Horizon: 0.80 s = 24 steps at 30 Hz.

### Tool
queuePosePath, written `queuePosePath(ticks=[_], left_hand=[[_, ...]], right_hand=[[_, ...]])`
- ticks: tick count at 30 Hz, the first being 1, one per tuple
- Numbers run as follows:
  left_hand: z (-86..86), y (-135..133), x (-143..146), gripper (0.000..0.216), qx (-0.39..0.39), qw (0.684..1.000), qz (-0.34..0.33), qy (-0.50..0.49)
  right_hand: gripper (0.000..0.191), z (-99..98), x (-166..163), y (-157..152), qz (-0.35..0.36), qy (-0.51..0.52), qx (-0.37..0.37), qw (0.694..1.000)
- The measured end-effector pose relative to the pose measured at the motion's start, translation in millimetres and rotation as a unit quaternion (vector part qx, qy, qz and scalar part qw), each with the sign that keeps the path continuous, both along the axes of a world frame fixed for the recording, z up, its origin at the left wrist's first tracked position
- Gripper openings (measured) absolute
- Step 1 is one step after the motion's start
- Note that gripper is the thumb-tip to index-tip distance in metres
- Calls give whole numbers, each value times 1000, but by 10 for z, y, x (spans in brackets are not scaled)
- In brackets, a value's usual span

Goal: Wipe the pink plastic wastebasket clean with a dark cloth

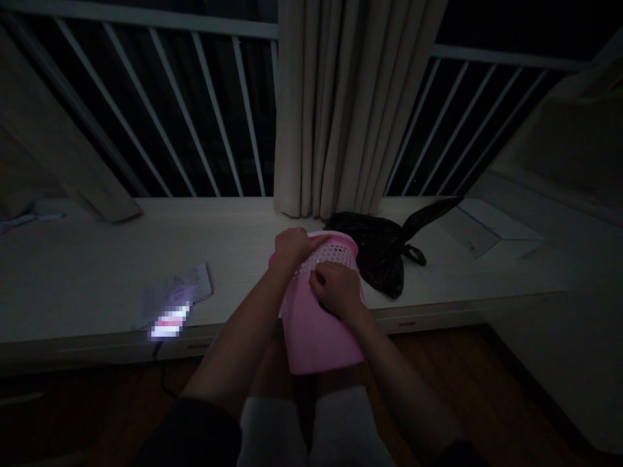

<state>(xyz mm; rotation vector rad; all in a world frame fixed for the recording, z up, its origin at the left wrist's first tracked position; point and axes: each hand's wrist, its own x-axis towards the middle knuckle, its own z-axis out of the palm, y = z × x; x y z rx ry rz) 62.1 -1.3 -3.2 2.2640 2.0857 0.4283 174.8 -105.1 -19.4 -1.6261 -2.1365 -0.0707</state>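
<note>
A pink plastic wastebasket (318, 337) with a perforated band below its rim is tilted in front of my body, above my legs. My left hand (294, 245) grips its upper rim, with the thumb reaching inward over the edge. Against the basket's near side, my right hand (338, 288) is closed with curled fingers. A dark patch shows under that hand, but I cannot make out what it holds. Just behind and right of the basket lies a full black plastic bag (382, 259), its top twisted and tied. The basket's inside is hidden.
A long white window ledge (243, 246) runs across, with papers (199, 282) and a bright blurred screen (170, 322) trailing a cable at left. A whitish box-like object (487, 227) stands at right. Curtains (335, 104) and railings are behind. The room is dim.
</note>
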Motion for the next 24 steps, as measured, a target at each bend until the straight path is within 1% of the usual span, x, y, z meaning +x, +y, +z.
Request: queuePosePath(ticks=[7,12,16,19,24], left_hand=[[41,-8,52,98,-2,1000,-8,12],[49,-13,92,98,0,1000,-10,7],[46,-18,102,98,-3,1000,-10,-2],[35,-10,100,97,-5,1000,-15,-12],[15,11,101,94,-9,1000,-21,-17]], right_hand=[[23,-2,-63,-72,2,-26,-23,999],[22,-17,-71,-202,34,-51,-37,997],[22,-69,-60,-383,61,-53,-43,996],[22,-145,-33,-557,77,-42,-22,996],[22,-288,42,-832,89,-9,46,995]])
